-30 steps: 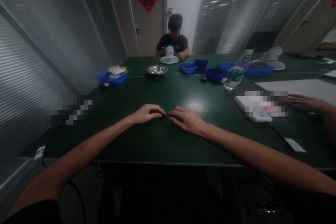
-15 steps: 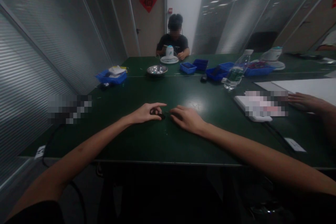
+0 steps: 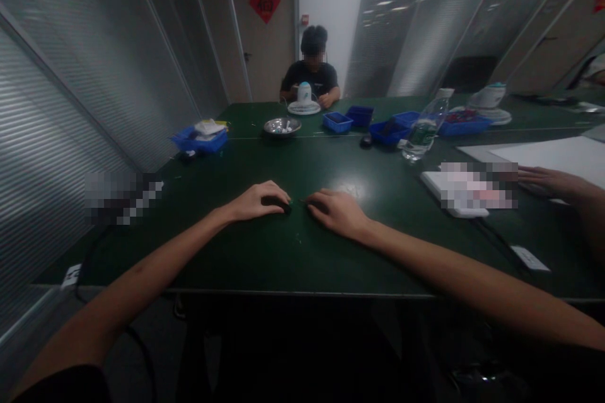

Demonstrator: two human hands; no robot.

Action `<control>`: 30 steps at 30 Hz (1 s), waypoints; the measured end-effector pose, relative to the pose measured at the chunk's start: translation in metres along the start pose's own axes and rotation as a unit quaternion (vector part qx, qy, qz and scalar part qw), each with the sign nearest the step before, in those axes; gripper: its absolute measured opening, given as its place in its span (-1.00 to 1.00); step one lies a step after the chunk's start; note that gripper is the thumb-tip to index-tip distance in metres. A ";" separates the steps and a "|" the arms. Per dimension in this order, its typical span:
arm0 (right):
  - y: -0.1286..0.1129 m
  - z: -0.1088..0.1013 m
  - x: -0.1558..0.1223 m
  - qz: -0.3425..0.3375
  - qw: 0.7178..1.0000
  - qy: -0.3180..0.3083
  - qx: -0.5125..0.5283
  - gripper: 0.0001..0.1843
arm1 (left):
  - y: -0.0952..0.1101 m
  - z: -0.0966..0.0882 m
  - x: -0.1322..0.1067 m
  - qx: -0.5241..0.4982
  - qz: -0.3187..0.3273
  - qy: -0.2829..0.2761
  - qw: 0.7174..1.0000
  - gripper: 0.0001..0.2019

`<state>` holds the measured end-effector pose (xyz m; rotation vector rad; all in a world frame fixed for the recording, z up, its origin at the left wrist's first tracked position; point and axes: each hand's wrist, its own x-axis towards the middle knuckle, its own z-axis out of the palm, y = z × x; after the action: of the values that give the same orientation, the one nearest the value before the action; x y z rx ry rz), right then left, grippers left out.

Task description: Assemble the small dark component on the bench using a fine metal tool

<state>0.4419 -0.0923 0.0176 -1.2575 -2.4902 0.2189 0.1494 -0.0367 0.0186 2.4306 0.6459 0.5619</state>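
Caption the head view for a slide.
Left hand curls over a small dark object on the green table, right hand close beside; another person sits opposite.

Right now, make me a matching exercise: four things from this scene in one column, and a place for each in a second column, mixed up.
Things:
1. metal bowl
2. water bottle
3. left hand
4. white sheet

Places:
A. far right end of the table
B. front middle, fingers toward the right hand
C. far side, just left of centre, before the seated person
D. far side, right of centre, by the blue trays

Pairs: 1-C, 2-D, 3-B, 4-A
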 end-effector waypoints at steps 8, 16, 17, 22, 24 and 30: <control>0.001 0.001 -0.001 -0.001 1.000 0.003 0.004 -0.65 | -0.029 -0.021 -0.008 0.093 -0.064 0.029 0.993 -0.70; 0.003 0.001 -0.001 -0.003 1.000 0.000 0.004 -0.65 | -0.108 -0.091 -0.070 0.233 -0.279 0.143 0.921 -0.57; 0.003 0.001 -0.001 -0.004 1.000 0.001 0.002 -0.65 | -0.114 -0.096 -0.077 0.242 -0.291 0.150 0.913 -0.58; 0.005 0.002 -0.001 -0.012 1.000 0.007 0.002 -0.64 | -0.125 -0.109 -0.092 0.274 -0.288 0.143 0.906 -0.54; 0.005 0.003 -0.001 -0.012 1.000 0.009 0.004 -0.64 | -0.126 -0.109 -0.092 0.291 -0.279 0.142 0.904 -0.47; 0.005 0.001 -0.001 -0.011 1.000 0.002 0.007 -0.65 | -0.127 -0.109 -0.091 0.311 -0.285 0.137 0.896 -0.59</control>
<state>0.4452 -0.0902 0.0148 -1.2237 -2.4939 0.2269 -0.0199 0.0493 0.0023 2.5269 1.8187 0.4973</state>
